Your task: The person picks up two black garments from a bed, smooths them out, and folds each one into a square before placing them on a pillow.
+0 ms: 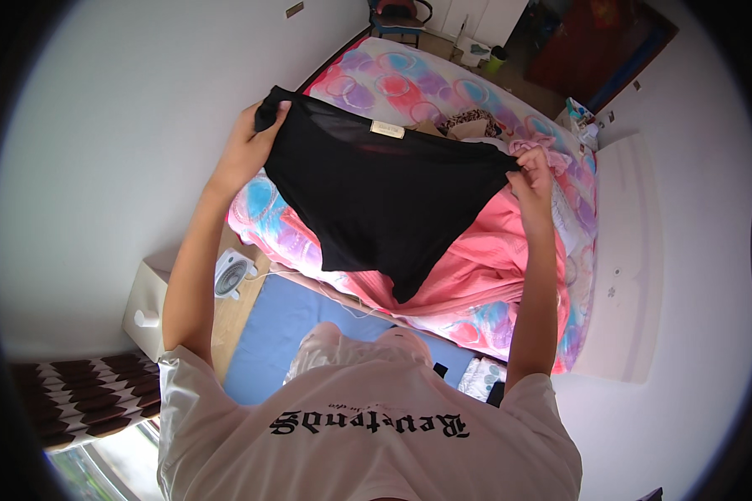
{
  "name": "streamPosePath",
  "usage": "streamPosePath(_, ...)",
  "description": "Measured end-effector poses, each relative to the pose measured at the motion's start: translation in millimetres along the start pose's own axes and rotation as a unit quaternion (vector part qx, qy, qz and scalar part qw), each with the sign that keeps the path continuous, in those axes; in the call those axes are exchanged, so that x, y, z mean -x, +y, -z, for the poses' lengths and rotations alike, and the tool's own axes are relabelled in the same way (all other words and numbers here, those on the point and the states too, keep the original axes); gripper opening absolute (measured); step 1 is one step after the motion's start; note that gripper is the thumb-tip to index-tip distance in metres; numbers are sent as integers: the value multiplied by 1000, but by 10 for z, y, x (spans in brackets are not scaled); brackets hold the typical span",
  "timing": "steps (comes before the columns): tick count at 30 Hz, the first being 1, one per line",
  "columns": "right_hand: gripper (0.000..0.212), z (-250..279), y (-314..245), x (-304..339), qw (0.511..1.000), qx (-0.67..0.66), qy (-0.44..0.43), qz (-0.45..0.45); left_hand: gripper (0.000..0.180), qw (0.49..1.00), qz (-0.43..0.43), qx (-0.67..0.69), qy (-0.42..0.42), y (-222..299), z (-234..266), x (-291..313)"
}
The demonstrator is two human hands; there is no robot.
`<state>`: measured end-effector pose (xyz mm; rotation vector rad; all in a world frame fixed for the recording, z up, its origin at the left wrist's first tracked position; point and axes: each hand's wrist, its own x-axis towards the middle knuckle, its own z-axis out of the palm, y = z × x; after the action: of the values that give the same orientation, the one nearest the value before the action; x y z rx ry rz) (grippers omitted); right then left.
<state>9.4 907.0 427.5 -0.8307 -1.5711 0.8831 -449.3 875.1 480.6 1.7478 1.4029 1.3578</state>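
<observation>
A thin black garment [368, 192], partly see-through near its upper left, is stretched out in the air before me. A pale label [387, 129] sits at the middle of its upper edge. My left hand [255, 138] is closed on the upper left corner, the thumb pressed over the cloth. At the upper right corner, my right hand [533, 177] pinches the fabric between thumb and fingers. Both arms are raised and spread. The lower part of the garment hangs loose and narrows to a point, so I cannot tell its exact kind.
Behind the garment is a bed with a colourful patterned sheet [368, 79], a crumpled pink blanket [493, 250] and several heaped clothes [476, 125]. A small white fan [232, 274] stands beside a white cabinet [149, 301] at left. A blue mat [267, 334] lies on the floor.
</observation>
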Motion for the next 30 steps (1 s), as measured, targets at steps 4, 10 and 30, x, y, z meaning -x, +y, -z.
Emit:
streamPosePath(4,55,-185,-700,159,998,46,-39,4,36,993,66,-26,92,235,297,496)
streamPosePath(10,19,-387,-1370,596,981,119,-113,103,40,985,92,31,141,41,991,1385)
streamPosePath(30,2,-730,-1326,596,990,102,76,65,33,949,171,190,187,-299,819,928)
